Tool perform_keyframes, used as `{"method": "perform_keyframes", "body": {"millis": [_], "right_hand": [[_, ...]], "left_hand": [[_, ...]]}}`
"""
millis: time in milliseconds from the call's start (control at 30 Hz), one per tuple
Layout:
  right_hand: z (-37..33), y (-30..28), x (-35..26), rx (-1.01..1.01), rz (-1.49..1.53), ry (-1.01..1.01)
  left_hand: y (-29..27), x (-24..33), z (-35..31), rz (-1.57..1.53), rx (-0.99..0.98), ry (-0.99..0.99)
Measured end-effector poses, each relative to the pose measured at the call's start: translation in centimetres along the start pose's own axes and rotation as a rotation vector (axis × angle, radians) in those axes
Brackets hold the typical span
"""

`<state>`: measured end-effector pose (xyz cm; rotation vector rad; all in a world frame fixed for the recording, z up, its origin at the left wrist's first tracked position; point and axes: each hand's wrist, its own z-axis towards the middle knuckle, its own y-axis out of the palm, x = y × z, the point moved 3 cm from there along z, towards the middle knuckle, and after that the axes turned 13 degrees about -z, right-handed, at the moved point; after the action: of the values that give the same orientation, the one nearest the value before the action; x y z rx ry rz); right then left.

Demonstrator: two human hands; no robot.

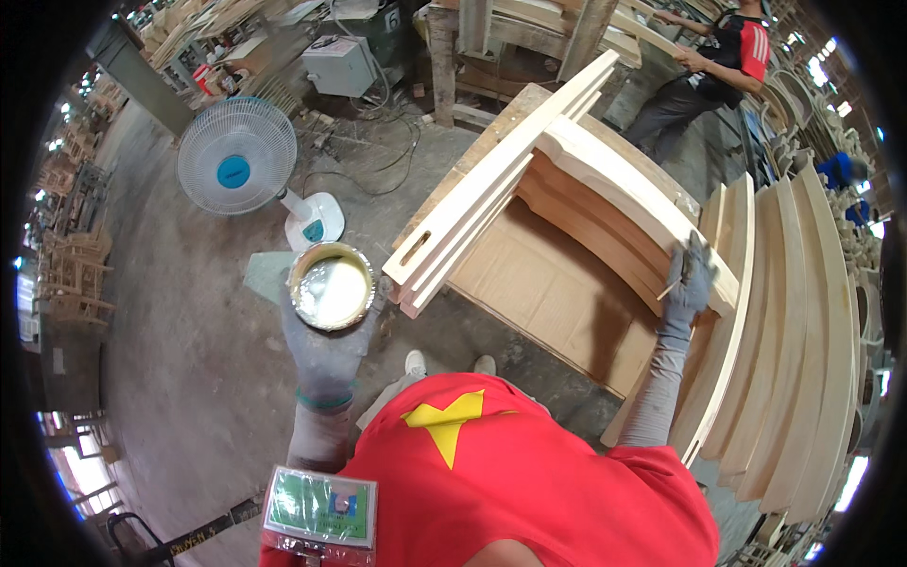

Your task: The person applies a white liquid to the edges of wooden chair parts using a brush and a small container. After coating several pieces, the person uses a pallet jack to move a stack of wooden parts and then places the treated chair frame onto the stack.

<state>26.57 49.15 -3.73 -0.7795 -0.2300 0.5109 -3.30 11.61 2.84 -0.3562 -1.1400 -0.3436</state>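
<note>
My left hand (326, 350), in a grey glove, is closed around an open metal tin (333, 286) with a pale, shiny inside. Beside the tin is a flat grey-green piece (268, 274); whether the hand touches it I cannot tell. My right hand (688, 283), also gloved, grips the near right end of a curved wooden rail (624, 180). A thin pale stick (669, 290) sticks out by its fingers. This rail tops a stack of similar curved rails, next to several long straight wooden pieces (501, 180).
Cardboard (539, 283) covers the worktable under the wood. More curved boards (775, 350) stand at the right. A standing fan (236, 156) is at the left, near a grey electrical box (338, 66) and cables. Another person (723, 71) handles wood at the far right.
</note>
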Motion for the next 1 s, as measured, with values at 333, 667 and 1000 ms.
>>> {"method": "perform_keyframes", "body": {"millis": [333,667,1000], "right_hand": [[-0.6,3.2,4.1,0.035,-0.033,-0.011],[3.8,2.5,4.7,-0.077,0.381,0.283],[-0.1,-18.4,-22.2,-0.543,1.793,0.079]], "left_hand": [[2.8,-1.3,0.3,-1.027,0.083,-0.349],[5.9,-2.0,3.1,-1.617,-0.105,-0.513],[-0.9,0.9,-0.5,-1.34,-0.194,-0.338]]}}
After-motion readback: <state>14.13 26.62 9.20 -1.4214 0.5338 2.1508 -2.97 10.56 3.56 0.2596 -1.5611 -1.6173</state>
